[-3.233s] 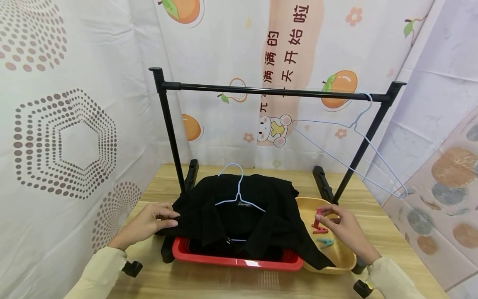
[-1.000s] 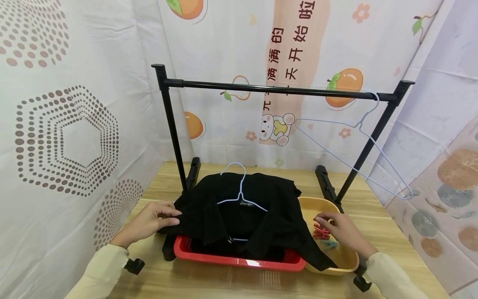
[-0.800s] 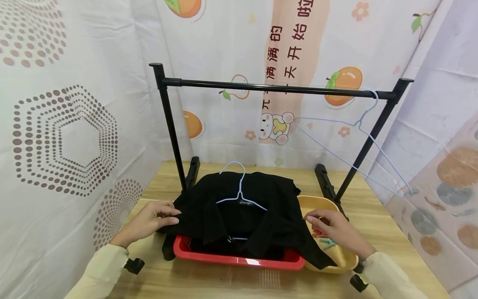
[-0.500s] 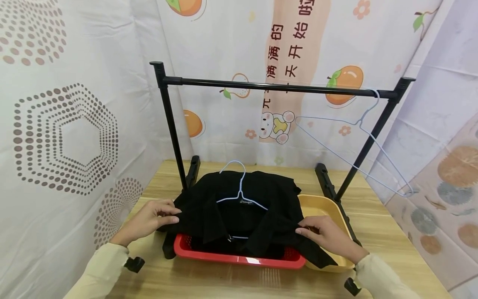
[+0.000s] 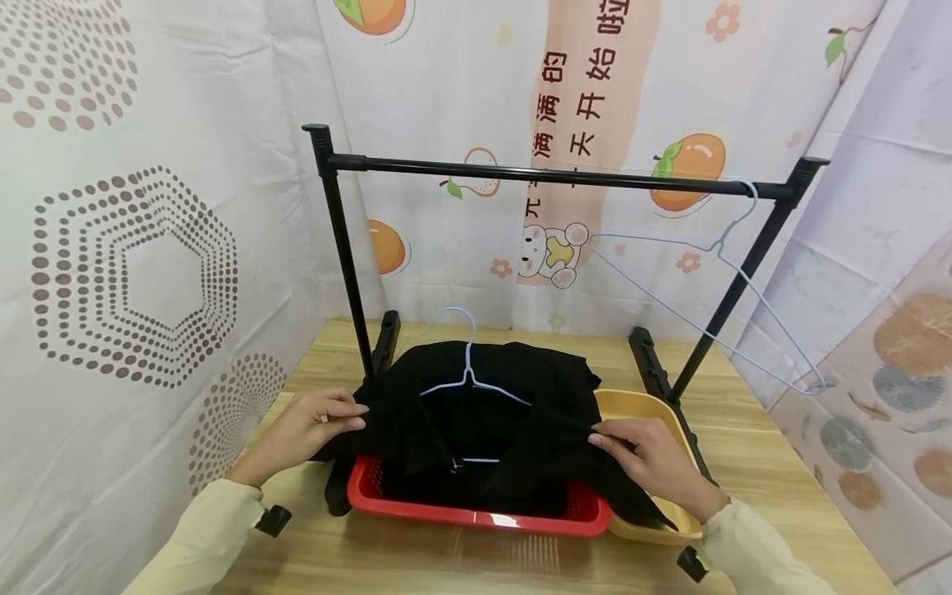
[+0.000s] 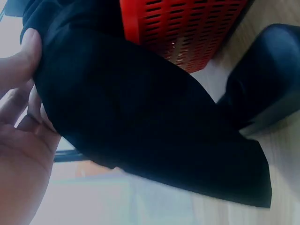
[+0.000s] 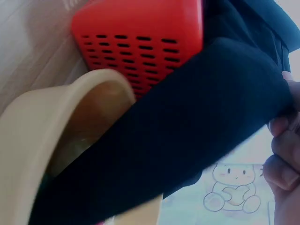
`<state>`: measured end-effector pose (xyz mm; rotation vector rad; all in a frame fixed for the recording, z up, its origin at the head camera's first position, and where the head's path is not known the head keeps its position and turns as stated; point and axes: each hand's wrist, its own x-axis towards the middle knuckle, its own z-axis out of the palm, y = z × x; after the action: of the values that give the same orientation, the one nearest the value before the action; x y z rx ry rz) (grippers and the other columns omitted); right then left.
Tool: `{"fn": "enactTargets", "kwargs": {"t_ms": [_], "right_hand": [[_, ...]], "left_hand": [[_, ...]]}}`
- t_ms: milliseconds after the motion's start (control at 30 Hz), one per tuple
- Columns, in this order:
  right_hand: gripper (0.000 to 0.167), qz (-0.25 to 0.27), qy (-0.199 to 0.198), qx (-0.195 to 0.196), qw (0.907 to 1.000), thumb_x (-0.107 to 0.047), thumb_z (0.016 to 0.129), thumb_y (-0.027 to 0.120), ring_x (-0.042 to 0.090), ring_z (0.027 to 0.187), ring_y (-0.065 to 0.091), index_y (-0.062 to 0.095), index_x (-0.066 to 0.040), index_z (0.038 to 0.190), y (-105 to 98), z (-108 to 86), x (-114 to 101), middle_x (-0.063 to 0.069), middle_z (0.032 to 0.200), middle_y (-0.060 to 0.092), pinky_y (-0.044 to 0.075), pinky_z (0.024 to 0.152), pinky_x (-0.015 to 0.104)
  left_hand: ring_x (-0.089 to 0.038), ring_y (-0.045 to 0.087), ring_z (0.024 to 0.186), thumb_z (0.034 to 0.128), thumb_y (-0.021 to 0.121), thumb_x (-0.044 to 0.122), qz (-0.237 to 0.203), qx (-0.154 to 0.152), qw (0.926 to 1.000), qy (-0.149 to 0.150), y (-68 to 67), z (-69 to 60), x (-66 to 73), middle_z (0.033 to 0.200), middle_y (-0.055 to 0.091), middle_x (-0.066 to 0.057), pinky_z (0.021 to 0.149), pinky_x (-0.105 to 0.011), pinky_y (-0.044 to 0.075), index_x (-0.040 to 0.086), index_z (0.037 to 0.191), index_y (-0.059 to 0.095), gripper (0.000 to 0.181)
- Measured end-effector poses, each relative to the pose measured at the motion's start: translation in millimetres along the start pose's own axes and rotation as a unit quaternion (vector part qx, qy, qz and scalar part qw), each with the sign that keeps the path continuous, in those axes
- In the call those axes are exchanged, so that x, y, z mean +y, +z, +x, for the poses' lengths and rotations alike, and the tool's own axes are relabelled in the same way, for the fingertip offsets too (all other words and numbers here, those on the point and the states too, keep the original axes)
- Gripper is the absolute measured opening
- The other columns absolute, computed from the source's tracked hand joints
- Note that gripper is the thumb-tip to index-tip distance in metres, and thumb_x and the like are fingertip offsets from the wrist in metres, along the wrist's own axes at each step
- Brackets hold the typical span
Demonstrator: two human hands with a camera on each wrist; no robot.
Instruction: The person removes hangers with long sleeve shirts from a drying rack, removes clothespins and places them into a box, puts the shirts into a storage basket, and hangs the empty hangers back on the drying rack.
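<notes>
A black collared garment [image 5: 513, 364] lies over the red basket [image 5: 476, 519], with a light blue wire hanger [image 5: 468, 376] inside its neck and the hook standing up. My left hand [image 5: 297, 430] pinches the cloth near the shoulder on the left side. On the opposite side, my right hand [image 5: 658, 463] pinches the other shoulder between thumb and fingers. In the left wrist view a sleeve [image 6: 150, 122] hangs down beside the basket. The other sleeve [image 7: 178, 126] drapes across the yellow tray in the right wrist view.
The yellow tray [image 5: 632, 398] stands right of the basket, partly hidden by sleeve and hand. A black rack [image 5: 521, 173] spans behind, with a bare blue hanger [image 5: 720, 245] at the right end of its bar. Rack feet [image 5: 275, 521] reach forward on the wooden table [image 5: 416, 570].
My right hand let go of a red clothespin in the yellow tray, then moved left and took hold of the garment. The garment's shoulders and the hanger have since risen slightly.
</notes>
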<state>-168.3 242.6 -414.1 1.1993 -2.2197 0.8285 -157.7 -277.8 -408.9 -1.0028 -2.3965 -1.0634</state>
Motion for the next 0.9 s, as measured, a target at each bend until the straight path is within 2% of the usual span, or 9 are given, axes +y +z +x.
{"fn": "enactTargets", "kwargs": {"t_ms": [167,367,500,600,767,900], "right_hand": [[0.026,-0.007,-0.011,-0.001,0.9999,0.006,0.082,0.080,-0.001,0.070,0.058,0.077,-0.016,0.097,2,7.5,-7,-0.008,0.089,0.073,0.047,0.064,0.016],[0.023,-0.003,-0.031,-0.003,0.9995,0.005,0.083,0.079,0.000,0.069,0.059,0.077,-0.014,0.098,7,15.5,-10,-0.006,0.089,0.074,0.048,0.062,0.016],[0.010,-0.016,-0.034,-0.007,0.9993,-0.006,0.090,0.077,-0.001,0.070,0.061,0.077,-0.013,0.097,10,19.8,-12,-0.004,0.088,0.075,0.050,0.063,0.017],[0.004,-0.022,-0.030,-0.014,0.9992,-0.013,0.095,0.074,-0.002,0.070,0.061,0.077,-0.013,0.098,11,23.2,-14,-0.002,0.087,0.075,0.049,0.063,0.017],[0.004,-0.031,-0.040,-0.016,0.9986,-0.012,0.095,0.074,-0.003,0.066,0.058,0.076,-0.013,0.098,12,29.4,-16,-0.003,0.087,0.075,0.047,0.059,0.016],[0.004,-0.039,-0.056,-0.011,0.9976,-0.010,0.094,0.075,-0.002,0.069,0.061,0.076,-0.011,0.098,13,33.3,-17,-0.001,0.089,0.076,0.048,0.060,0.018]], "left_hand": [[-0.003,0.050,0.067,0.0807,0.082,-0.005,0.027,0.021,0.9991,0.027,1.6,12.1,7.3,0.089,0.069,0.010,0.058,-0.019,0.043,0.007,0.104,0.083,0.026],[-0.002,0.056,0.069,0.0833,0.082,-0.003,0.029,0.006,0.9985,0.046,6.8,28.7,15.9,0.088,0.070,0.010,0.060,-0.019,0.047,0.007,0.103,0.083,0.022],[-0.003,0.054,0.066,0.0836,0.081,-0.004,0.029,0.008,0.9977,0.061,9.1,39.2,22.1,0.085,0.069,0.010,0.058,-0.017,0.045,0.005,0.102,0.083,0.021],[-0.002,0.054,0.066,0.0828,0.081,-0.005,0.033,0.011,0.9975,0.062,9.7,46.4,27.4,0.084,0.068,0.011,0.059,-0.017,0.044,0.006,0.101,0.083,0.022],[-0.001,0.052,0.067,0.0818,0.082,-0.004,0.047,0.005,0.9973,0.056,11.0,56.4,34.5,0.085,0.066,0.014,0.059,-0.018,0.043,0.007,0.102,0.084,0.023],[0.000,0.050,0.066,0.0810,0.083,-0.004,0.053,0.006,0.9965,0.064,12.8,61.7,37.3,0.085,0.064,0.013,0.059,-0.019,0.043,0.007,0.102,0.083,0.024]]}}
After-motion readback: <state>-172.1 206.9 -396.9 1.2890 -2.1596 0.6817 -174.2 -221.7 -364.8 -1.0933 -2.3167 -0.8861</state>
